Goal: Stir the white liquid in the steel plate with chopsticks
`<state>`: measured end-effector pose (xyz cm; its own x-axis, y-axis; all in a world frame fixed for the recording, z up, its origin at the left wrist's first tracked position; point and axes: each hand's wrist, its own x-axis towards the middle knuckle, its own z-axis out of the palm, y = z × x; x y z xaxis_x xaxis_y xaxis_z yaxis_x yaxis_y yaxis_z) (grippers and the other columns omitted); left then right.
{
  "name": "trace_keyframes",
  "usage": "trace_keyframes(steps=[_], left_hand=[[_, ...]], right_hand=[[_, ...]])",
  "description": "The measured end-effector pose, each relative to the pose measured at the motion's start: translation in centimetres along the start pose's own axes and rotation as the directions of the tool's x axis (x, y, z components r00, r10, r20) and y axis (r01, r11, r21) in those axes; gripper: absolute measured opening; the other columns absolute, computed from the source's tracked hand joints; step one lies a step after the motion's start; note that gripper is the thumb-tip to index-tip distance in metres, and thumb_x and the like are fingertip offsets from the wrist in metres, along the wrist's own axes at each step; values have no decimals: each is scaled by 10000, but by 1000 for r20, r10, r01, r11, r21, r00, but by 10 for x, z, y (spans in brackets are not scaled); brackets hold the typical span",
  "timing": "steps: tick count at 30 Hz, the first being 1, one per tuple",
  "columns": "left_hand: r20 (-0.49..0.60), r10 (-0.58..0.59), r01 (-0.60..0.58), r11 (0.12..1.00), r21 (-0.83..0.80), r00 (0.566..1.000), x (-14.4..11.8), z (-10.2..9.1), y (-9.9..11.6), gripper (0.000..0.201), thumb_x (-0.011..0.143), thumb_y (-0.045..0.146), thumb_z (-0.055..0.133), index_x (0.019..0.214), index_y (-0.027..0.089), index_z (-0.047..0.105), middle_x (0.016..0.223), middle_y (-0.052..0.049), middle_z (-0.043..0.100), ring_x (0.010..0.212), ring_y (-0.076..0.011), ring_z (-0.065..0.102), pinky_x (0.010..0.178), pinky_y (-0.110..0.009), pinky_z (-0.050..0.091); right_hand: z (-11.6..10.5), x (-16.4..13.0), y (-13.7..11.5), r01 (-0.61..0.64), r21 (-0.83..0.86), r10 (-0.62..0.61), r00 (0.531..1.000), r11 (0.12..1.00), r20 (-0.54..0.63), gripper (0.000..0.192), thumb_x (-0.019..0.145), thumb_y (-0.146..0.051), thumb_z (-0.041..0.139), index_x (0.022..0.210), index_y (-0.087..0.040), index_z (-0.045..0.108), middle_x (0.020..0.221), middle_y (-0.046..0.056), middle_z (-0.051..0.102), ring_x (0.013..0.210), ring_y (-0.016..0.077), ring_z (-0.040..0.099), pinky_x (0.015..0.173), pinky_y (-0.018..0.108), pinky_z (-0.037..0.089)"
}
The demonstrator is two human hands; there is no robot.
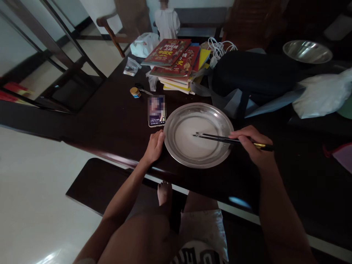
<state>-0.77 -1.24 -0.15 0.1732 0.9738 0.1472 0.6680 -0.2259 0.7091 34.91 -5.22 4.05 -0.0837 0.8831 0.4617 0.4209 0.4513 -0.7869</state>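
A round steel plate [176, 117] with pale liquid in it sits on the dark wooden table [115, 124]. My right hand [251, 145] holds a pair of dark chopsticks [217, 138] whose tips reach into the middle of the plate. My left hand [155, 146] rests against the plate's left rim, fingers curled on the table edge. A phone [157, 111] with a lit screen lies just beyond my left hand.
A stack of books [176, 62], a small gold-lidded jar [135, 92], a dark bag [253, 79], white plastic bags [321, 93], a white cable [220, 47] and a steel bowl [307, 51] crowd the far side. A person in white [167, 22] stands beyond the table.
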Motion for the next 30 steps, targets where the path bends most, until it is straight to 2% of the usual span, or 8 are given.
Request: trace_keyframes(steps=[3, 8, 12, 17, 22, 27, 30], left_hand=[[7, 0, 0, 1000, -7, 1000, 0, 0, -1, 557, 1066, 604, 205, 760, 241, 499, 773, -57, 601, 778, -227, 591, 847, -415, 488], [8, 10, -10, 1000, -11, 1000, 0, 0, -1, 557, 1070, 591, 209, 753, 240, 502, 767, -53, 588, 768, -222, 585, 845, -416, 490], [1, 12, -12, 1000, -9, 1000, -1, 0, -2, 583, 1070, 615, 202, 763, 235, 519, 777, -57, 609, 781, -222, 589, 851, -411, 493], [2, -1, 1, 1000, 7, 1000, -1, 0, -2, 595, 1076, 617, 188, 762, 230, 514, 785, -57, 625, 786, -214, 583, 864, -399, 493], [6, 11, -11, 1000, 6, 1000, -1, 1, -3, 603, 1081, 609, 180, 772, 227, 531, 788, -61, 614, 795, -224, 605, 859, -408, 499], [8, 10, -10, 1000, 10, 1000, -1, 1, -3, 596, 1085, 596, 184, 780, 222, 534, 802, -72, 628, 810, -229, 601, 870, -428, 498], [3, 19, -19, 1000, 9, 1000, -1, 1, -1, 599, 1083, 610, 175, 783, 223, 520, 800, -70, 621, 804, -222, 592, 862, -418, 490]], right_hand=[[0, 0, -2, -41, 40, 43, 998, 998, -51, 194, 1013, -296, 626, 1057, -340, 810, 840, 9, 807, 826, 224, 733, 746, 403, 578], [1, 1, -1, 21, 12, -21, 998, 1000, 52, 187, 1001, -279, 642, 1035, -343, 815, 938, 17, 820, 881, 227, 733, 785, 415, 582], [0, 0, 2, -4, 32, 5, 999, 999, -39, 204, 1012, -271, 627, 1074, -341, 808, 860, 9, 811, 837, 225, 727, 757, 407, 574], [0, 0, 2, 37, 12, -38, 998, 999, 56, 191, 1004, -271, 641, 1052, -332, 816, 935, 15, 821, 880, 226, 726, 788, 407, 573], [0, 0, 2, -6, 27, 7, 999, 1000, -44, 197, 1014, -283, 628, 1070, -333, 810, 867, 13, 811, 835, 226, 735, 746, 400, 572], [1, 0, 2, 47, 13, -48, 997, 999, 56, 190, 1004, -277, 640, 1044, -341, 815, 931, 14, 821, 880, 233, 733, 796, 418, 578], [0, 0, 3, 18, 7, -18, 1000, 1000, -12, 199, 1010, -278, 632, 1067, -343, 812, 916, 13, 820, 874, 230, 735, 772, 406, 574]])
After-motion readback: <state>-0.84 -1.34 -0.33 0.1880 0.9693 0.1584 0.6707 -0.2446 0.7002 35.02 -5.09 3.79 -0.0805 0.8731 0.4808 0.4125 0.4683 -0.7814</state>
